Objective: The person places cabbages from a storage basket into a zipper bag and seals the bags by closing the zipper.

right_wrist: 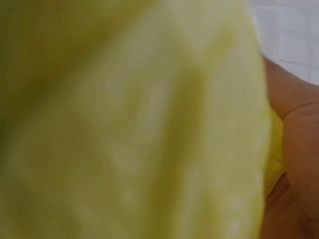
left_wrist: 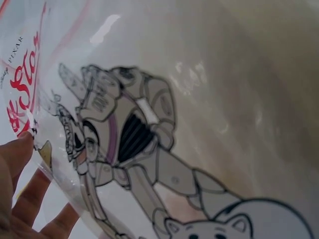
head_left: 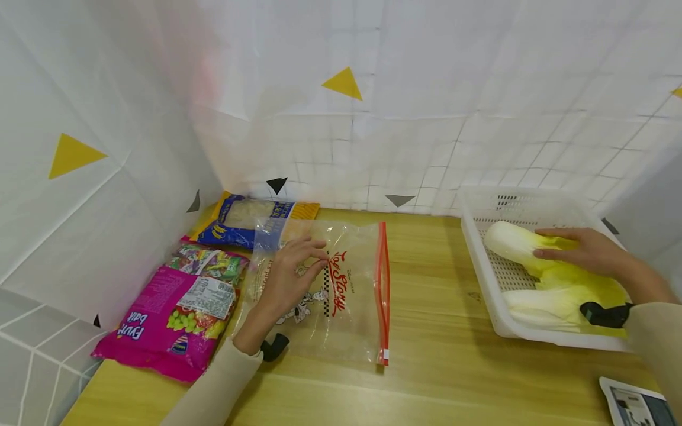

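My left hand (head_left: pixel 290 272) pinches the upper film of a clear zip bag (head_left: pixel 354 331) between thumb and fingertips. The bag has red "Toy Story" lettering, and its red zip edge (head_left: pixel 383 284) faces right. Close up in the left wrist view, the thumb (left_wrist: pixel 17 154) meets the printed film beside a cartoon figure (left_wrist: pixel 129 124). At the right, my right hand (head_left: pixel 586 251) grips a pale yellow napa cabbage (head_left: pixel 508 241) in a white plastic basket (head_left: pixel 482 284). A second cabbage (head_left: pixel 538 305) lies nearer me in the basket. Blurred cabbage leaves (right_wrist: pixel 149 129) fill most of the right wrist view.
Left of the bag lie a pink candy packet (head_left: pixel 154 319) and a blue and yellow packet (head_left: pixel 234 228), the latter partly under the bag's corner. A flat packet (head_left: pixel 636 405) is at the front right of the wooden table (head_left: pixel 426 378). White sheeted walls (head_left: pixel 415 148) stand behind.
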{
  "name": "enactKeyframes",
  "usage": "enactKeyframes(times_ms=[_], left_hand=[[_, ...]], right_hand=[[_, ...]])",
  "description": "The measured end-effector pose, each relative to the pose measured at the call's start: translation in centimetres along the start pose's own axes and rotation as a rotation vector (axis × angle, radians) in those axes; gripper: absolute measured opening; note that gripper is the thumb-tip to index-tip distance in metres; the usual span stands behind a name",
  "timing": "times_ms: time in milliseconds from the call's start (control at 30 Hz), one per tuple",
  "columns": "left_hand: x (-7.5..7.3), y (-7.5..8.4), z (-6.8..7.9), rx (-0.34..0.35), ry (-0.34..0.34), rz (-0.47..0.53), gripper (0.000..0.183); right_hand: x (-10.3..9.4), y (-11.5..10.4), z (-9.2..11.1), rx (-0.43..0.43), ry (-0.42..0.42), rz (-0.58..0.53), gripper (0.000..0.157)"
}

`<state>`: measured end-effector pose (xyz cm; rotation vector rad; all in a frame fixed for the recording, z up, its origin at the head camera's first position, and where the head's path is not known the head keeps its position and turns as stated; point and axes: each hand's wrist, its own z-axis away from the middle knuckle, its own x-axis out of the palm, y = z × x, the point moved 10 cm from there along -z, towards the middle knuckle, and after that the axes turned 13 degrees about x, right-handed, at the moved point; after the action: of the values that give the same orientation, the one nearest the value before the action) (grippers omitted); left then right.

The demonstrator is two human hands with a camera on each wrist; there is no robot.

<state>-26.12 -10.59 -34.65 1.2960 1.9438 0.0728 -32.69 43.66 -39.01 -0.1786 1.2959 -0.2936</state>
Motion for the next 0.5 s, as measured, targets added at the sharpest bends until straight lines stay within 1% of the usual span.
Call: enactKeyframes(times_ms=[233,400,500], left_hand=[[0.1,-0.1,0.0,-0.009,-0.008,-0.008,0.008],[0.1,-0.2,0.1,-0.014,-0.012,-0.006,0.008],[0.2,-0.3,0.2,-0.015,-0.015,-0.005,0.008]], right_hand=[[0.6,0.8,-0.1,-0.025,-0.015,0.004,0.080],[0.6,1.2,0.1,-0.007,-0.030,-0.022,0.084],[0.6,1.1,0.2,-0.003,-0.021,-0.035,0.081]])
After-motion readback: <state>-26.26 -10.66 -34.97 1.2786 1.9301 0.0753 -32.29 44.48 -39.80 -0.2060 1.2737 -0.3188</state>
